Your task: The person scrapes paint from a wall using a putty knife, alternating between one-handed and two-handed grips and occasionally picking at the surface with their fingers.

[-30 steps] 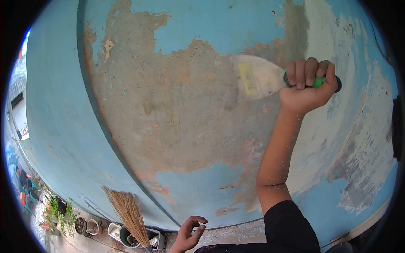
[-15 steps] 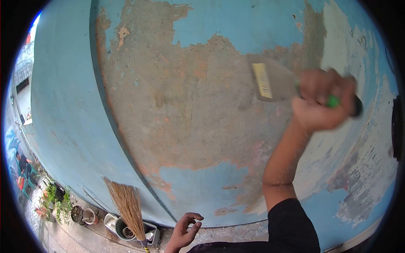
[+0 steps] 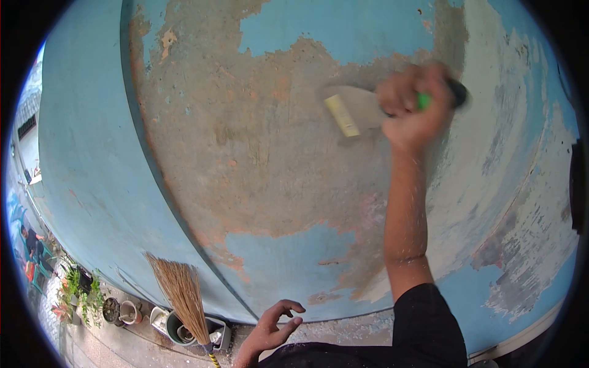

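My right hand (image 3: 414, 104) is wrapped round the green and black handle of a wide scraper (image 3: 359, 113), somewhat blurred by motion. The scraper's blade, with a yellow label on it, lies over the bare grey-brown patch of the wall (image 3: 270, 153); whether its edge touches the surface cannot be told. Low in the view, near the foot of the wall, my left hand (image 3: 277, 325) holds nothing, its fingers loosely curled and apart from the thumb.
A straw broom (image 3: 181, 294) leans over buckets (image 3: 178, 331) at the lower left. Beyond are flower pots (image 3: 130, 311), green plants (image 3: 83, 291) and a seated person (image 3: 32, 241). A raised blue wall edge (image 3: 156, 165) runs down left of the bare patch.
My right hand and the scraper have moved left and slightly up across the wall, with the blade tilted differently. My left hand has risen slightly, its fingers a little more extended.
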The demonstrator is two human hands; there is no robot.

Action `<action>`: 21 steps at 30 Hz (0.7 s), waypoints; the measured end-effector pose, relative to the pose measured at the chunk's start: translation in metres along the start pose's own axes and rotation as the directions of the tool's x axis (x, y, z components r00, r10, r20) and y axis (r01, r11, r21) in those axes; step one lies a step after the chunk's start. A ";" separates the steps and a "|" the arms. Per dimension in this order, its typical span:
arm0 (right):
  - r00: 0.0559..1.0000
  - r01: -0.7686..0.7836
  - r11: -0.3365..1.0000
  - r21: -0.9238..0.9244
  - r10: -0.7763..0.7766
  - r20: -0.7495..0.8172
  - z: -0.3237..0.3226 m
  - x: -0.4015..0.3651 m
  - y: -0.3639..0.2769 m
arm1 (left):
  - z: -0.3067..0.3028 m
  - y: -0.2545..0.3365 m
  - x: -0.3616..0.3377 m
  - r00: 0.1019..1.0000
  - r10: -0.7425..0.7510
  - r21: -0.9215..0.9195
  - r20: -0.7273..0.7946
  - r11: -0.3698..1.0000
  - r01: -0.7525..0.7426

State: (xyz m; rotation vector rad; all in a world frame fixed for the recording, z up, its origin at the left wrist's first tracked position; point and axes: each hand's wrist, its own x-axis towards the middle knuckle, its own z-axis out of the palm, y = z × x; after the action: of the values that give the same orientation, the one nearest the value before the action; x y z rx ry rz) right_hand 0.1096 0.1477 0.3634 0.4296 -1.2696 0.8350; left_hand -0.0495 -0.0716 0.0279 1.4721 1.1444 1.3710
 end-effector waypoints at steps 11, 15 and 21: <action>0.979 0.195 0.973 0.124 -0.185 -0.081 -0.019 0.007 -0.028 | -0.009 -0.003 -0.009 0.999 -0.035 0.011 -0.029 0.999 0.035; 0.992 -0.077 0.996 0.035 0.080 -0.098 0.013 0.002 0.016 | -0.010 -0.002 -0.013 0.999 -0.052 -0.003 -0.008 0.999 0.052; 0.848 0.431 0.902 0.001 -0.405 -0.341 -0.019 0.000 -0.022 | -0.011 -0.011 -0.008 0.990 0.006 -0.010 -0.139 1.000 -0.007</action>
State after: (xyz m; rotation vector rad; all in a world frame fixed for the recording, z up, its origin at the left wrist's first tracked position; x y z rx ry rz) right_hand 0.1389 0.1468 0.3621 0.5766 -0.7865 0.5527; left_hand -0.0610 -0.0769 0.0158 1.3917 1.2175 1.5013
